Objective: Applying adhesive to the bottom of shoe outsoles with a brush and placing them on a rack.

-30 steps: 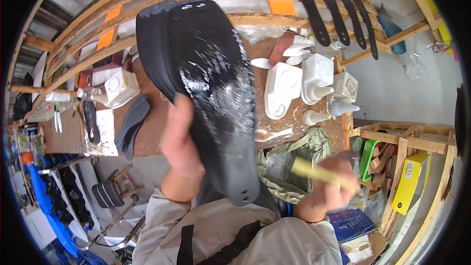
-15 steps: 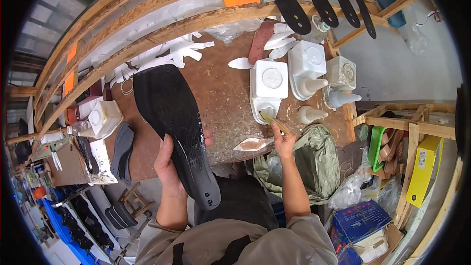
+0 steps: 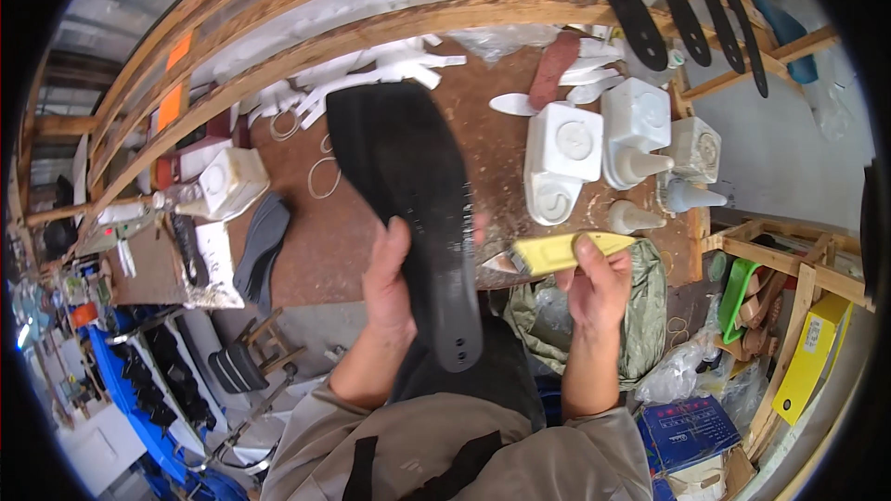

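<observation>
My left hand (image 3: 387, 283) grips a long black shoe sole (image 3: 408, 162) along its edges, with the wide end tilted away and the narrow holed end towards my body. A glossy wet streak shows along the sole's right edge. My right hand (image 3: 599, 286) pinches a flat yellow brush (image 3: 566, 253), its dark tip pointing left towards the sole but apart from it. Beyond the brush stands a white plastic container (image 3: 562, 153) with a round opening in its lower front part. The fingers of my left hand under the sole are mostly hidden.
More white bottles (image 3: 637, 121) with cone nozzles stand to the right on the brown bench (image 3: 371, 260). Grey soles (image 3: 263, 246) lie at its left. Black soles (image 3: 622, 9) hang from the wooden rack (image 3: 371, 28). A green sack (image 3: 650, 315) gapes open below the bench edge.
My right hand has lifted the brush away from the white container and brought it nearer my body, turning it flat. The sole is tilted more upright. The whole view has shifted left.
</observation>
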Motion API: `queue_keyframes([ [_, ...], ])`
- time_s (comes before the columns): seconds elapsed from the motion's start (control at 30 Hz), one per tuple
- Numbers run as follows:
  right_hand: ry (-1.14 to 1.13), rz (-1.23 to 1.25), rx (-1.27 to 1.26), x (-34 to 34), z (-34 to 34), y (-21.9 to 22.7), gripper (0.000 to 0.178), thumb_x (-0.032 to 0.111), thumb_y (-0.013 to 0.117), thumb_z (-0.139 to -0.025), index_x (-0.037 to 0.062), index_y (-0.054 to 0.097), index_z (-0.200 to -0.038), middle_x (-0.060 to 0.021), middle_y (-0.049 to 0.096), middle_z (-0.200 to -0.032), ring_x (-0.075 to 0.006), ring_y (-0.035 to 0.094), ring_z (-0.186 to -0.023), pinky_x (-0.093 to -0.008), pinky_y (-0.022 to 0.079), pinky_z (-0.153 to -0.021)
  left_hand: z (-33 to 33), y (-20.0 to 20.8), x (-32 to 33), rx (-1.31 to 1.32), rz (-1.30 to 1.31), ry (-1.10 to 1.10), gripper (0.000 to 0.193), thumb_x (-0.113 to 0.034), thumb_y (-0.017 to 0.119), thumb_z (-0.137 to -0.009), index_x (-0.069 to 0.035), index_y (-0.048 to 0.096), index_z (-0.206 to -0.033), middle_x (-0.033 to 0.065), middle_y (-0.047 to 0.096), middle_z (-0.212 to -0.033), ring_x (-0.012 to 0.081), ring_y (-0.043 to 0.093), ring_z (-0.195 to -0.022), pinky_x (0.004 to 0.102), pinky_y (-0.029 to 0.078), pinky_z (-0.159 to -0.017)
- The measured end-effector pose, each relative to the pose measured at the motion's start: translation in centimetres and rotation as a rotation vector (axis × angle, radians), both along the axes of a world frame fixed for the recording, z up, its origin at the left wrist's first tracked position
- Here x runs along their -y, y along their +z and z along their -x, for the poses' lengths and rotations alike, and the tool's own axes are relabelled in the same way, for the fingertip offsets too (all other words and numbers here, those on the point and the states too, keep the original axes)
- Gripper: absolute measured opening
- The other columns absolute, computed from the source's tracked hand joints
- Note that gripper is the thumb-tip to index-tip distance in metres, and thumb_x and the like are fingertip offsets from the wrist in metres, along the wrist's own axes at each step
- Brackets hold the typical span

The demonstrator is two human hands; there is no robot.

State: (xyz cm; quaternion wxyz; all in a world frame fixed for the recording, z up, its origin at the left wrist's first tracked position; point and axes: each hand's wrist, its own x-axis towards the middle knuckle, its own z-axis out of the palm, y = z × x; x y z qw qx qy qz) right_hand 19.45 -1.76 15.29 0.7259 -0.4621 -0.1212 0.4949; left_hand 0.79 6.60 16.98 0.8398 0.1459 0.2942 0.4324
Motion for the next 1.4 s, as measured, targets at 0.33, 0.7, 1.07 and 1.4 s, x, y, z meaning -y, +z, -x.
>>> queue_keyframes([
  [0.33,0.21,-0.521,1.304,-0.9,2.6,11.0,0.017,0.008,0.073,-0.076,0.0001,0.068,-0.09,-0.0104,0.067,-0.08,-0.013,0.058,-0.054,-0.0266,0.045,-0.045,0.1,7.0,2.1,0.115,-0.062,0.028,0.061,-0.044,0.042,-0.092,0.002,0.038,-0.132,0.0263,0.057,-0.114,0.0366,0.058,-0.106,0.0441,0.049,-0.093],
  [0.7,0.126,-0.763,1.357,1.1,4.0,13.9,0.022,0.011,0.072,-0.076,-0.0024,0.067,-0.092,-0.0142,0.067,-0.08,-0.0146,0.059,-0.052,-0.0246,0.04,-0.037,1.1,9.9,2.6,0.225,-0.4,0.026,0.069,-0.044,0.034,-0.095,0.005,0.019,-0.141,0.0409,0.033,-0.131,0.0449,0.043,-0.122,0.0484,0.037,-0.104],
  [1.07,0.524,-0.904,1.409,4.6,3.5,15.7,0.017,0.005,0.069,-0.07,0.0021,0.069,-0.087,-0.0111,0.068,-0.083,-0.0128,0.057,-0.052,-0.0221,0.043,-0.045,1.1,11.3,1.9,0.265,-0.526,0.171,0.068,-0.042,0.039,-0.094,0.008,0.025,-0.137,0.0341,0.044,-0.125,0.0391,0.048,-0.119,0.0451,0.04,-0.102],
  [1.4,-0.165,-0.211,0.785,3.4,3.9,18.3,0.014,0.01,0.067,-0.078,-0.0019,0.065,-0.084,-0.0121,0.064,-0.067,-0.0141,0.057,-0.051,-0.0268,0.047,-0.049,0.8,12.4,2.7,0.461,-0.484,0.18,0.068,-0.041,0.04,-0.093,0.007,0.023,-0.139,0.0311,0.038,-0.132,0.0425,0.046,-0.12,0.0472,0.041,-0.101],
])
